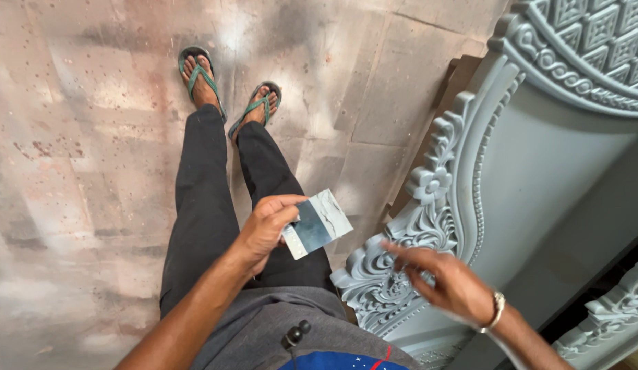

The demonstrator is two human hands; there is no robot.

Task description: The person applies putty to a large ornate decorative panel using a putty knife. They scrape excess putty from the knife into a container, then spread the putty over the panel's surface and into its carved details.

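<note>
My left hand [266, 224] pinches a flat metal scraper blade [317, 223] smeared with grey putty, held out over my dark trousers. My right hand [439, 273], blurred and with its fingers spread, hovers at the carved floral corner [380, 281] of a grey ornate panel [538, 171]. It holds nothing. A metal bracelet [496, 310] sits on my right wrist.
The grey carved panel fills the right side, with another carved piece [607, 322] at the lower right. My feet in green flip-flops [226, 92] stand on a stained concrete floor [92, 171]. A brown board edge [452, 89] shows behind the panel.
</note>
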